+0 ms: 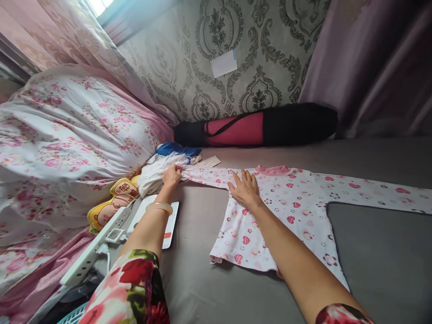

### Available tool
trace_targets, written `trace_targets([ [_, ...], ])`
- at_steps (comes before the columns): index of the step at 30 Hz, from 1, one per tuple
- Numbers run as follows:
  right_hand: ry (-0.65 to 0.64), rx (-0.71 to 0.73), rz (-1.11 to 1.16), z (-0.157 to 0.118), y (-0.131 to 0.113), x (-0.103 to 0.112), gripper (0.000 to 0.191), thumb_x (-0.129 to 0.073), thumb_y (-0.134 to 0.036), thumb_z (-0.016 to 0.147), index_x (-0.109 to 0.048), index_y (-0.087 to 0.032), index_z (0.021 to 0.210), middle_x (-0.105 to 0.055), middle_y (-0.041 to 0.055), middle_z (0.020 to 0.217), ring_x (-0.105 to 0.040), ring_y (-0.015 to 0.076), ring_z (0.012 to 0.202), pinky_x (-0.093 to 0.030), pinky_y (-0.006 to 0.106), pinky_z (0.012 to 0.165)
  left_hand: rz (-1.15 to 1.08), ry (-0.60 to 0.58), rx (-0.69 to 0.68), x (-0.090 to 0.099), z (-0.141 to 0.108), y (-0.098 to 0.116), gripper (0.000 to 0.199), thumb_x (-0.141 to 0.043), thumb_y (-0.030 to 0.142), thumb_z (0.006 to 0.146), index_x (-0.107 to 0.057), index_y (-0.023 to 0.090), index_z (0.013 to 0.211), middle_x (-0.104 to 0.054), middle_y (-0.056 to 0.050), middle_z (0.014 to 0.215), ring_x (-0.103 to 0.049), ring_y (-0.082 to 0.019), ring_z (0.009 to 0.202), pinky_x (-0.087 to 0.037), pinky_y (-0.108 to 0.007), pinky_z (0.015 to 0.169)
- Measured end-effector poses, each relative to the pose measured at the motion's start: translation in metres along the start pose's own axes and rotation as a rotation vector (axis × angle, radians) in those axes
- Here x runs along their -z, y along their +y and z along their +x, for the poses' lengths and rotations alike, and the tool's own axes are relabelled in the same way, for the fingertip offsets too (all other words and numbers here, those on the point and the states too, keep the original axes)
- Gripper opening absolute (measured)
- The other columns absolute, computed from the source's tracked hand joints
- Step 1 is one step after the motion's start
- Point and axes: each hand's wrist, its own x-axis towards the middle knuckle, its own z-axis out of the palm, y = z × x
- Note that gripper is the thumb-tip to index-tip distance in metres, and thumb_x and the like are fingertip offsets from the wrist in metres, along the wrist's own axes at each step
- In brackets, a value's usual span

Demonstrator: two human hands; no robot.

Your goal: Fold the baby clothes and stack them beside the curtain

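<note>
A white child's shirt (286,211) with pink hearts and a pink collar lies spread on the grey sheet, its sleeves stretched out to both sides. At the end of the left-hand sleeve, my left hand (172,175) is closed on the cuff. My right hand (245,186) rests flat, fingers spread, on the shirt near that sleeve's shoulder. A bangle (159,207) circles my left wrist. White crumpled cloth (151,175) lies just beside my left hand, with a blue cloth (177,149) behind it.
A black and red long bag (236,129) lies along the patterned wall. To the left are floral bedding (77,121), a yellow cartoon item (104,215), a white power strip (87,252) with plugs, and a white flat object (171,229) partly under my left forearm.
</note>
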Motion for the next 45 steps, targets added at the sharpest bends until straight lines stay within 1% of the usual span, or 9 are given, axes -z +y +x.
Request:
trace_targets([
  [6, -0.027, -0.012, -0.025, -0.002, -0.002, 0.004, 0.062, -0.038, -0.052, 0.095, -0.038, -0.022, 0.149, -0.031, 0.013, 0.157, -0.02, 0.0309, 0.145, -0.007, 0.047, 0.116, 0.273, 0.082, 0.015, -0.026, -0.01, 0.001, 0.031, -0.042, 0.032, 0.094, -0.06, 0.014, 0.113, -0.064, -0.019, 0.114, -0.055, -0.033, 0.112, -0.04, -0.042, 0.091],
  [10, -0.034, -0.021, -0.042, -0.002, -0.005, 0.005, 0.062, -0.036, -0.051, 0.096, -0.037, -0.021, 0.15, -0.03, 0.014, 0.157, -0.02, 0.0303, 0.145, -0.006, 0.046, 0.116, 0.288, 0.242, -0.043, -0.031, -0.026, 0.028, 0.03, -0.042, 0.023, 0.092, -0.057, 0.01, 0.115, -0.058, -0.022, 0.123, -0.051, -0.034, 0.117, -0.039, -0.045, 0.096],
  [14, -0.04, -0.027, -0.071, -0.002, -0.004, 0.005, 0.064, -0.033, -0.052, 0.096, -0.034, -0.02, 0.151, -0.028, 0.0141, 0.158, -0.019, 0.0299, 0.145, -0.005, 0.046, 0.116, -0.019, 0.068, -0.504, -0.055, -0.064, 0.088, 0.034, -0.038, 0.023, 0.095, -0.056, 0.014, 0.123, -0.06, -0.015, 0.129, -0.053, -0.024, 0.122, -0.039, -0.036, 0.105],
  [16, -0.077, -0.012, -0.116, -0.002, -0.003, 0.006, 0.068, -0.036, -0.05, 0.094, -0.029, -0.017, 0.153, -0.024, 0.0143, 0.16, -0.016, 0.0299, 0.146, -0.006, 0.045, 0.117, -0.128, 0.009, -0.711, -0.075, -0.087, 0.12, 0.04, -0.037, 0.032, 0.097, -0.053, 0.016, 0.13, -0.053, -0.013, 0.14, -0.041, -0.023, 0.136, -0.033, -0.036, 0.113],
  [21, -0.187, 0.019, -0.203, -0.001, -0.004, 0.012, 0.079, -0.043, -0.049, 0.09, -0.02, -0.013, 0.156, -0.018, 0.0133, 0.161, -0.011, 0.0305, 0.148, -0.006, 0.045, 0.118, -0.219, -0.208, -0.707, -0.103, -0.113, 0.161, 0.054, -0.019, 0.04, 0.101, -0.047, 0.011, 0.137, -0.05, -0.015, 0.144, -0.042, -0.021, 0.137, -0.029, -0.037, 0.116],
  [25, -0.158, -0.018, -0.176, -0.001, -0.005, 0.01, 0.076, -0.039, -0.045, 0.091, -0.022, -0.009, 0.155, -0.02, 0.0137, 0.161, -0.012, 0.0291, 0.148, -0.006, 0.045, 0.118, -0.227, -0.281, -0.653, -0.103, -0.102, 0.149, 0.059, -0.013, 0.041, 0.101, -0.044, 0.009, 0.14, -0.049, -0.015, 0.146, -0.043, -0.019, 0.137, -0.031, -0.032, 0.114],
  [29, -0.07, -0.034, -0.129, 0.0, -0.004, 0.003, 0.069, -0.032, -0.042, 0.093, -0.029, -0.007, 0.152, -0.025, 0.0132, 0.159, -0.016, 0.0275, 0.147, -0.007, 0.043, 0.118, -0.051, -0.279, -0.733, -0.101, -0.089, 0.123, 0.055, -0.014, 0.037, 0.102, -0.042, 0.013, 0.143, -0.039, -0.013, 0.153, -0.03, -0.023, 0.144, -0.025, -0.043, 0.118],
  [33, -0.011, -0.021, -0.113, 0.0, -0.003, 0.001, 0.071, -0.032, -0.049, 0.094, -0.033, -0.005, 0.15, -0.029, 0.0158, 0.157, -0.02, 0.0289, 0.145, -0.007, 0.044, 0.117, 0.121, -0.242, -0.643, -0.098, -0.079, 0.101, 0.057, -0.017, 0.04, 0.102, -0.033, 0.011, 0.149, -0.029, -0.015, 0.157, -0.022, -0.027, 0.147, -0.02, -0.047, 0.119],
  [45, -0.074, -0.045, -0.145, 0.002, -0.004, 0.003, 0.071, -0.03, -0.051, 0.096, -0.031, -0.006, 0.151, -0.025, 0.0153, 0.159, -0.016, 0.0273, 0.146, -0.004, 0.043, 0.117, 0.186, -0.244, -0.456, -0.085, -0.043, 0.055, 0.067, -0.015, 0.05, 0.099, -0.025, 0.01, 0.152, -0.021, -0.015, 0.16, -0.017, -0.029, 0.148, -0.016, -0.044, 0.119],
])
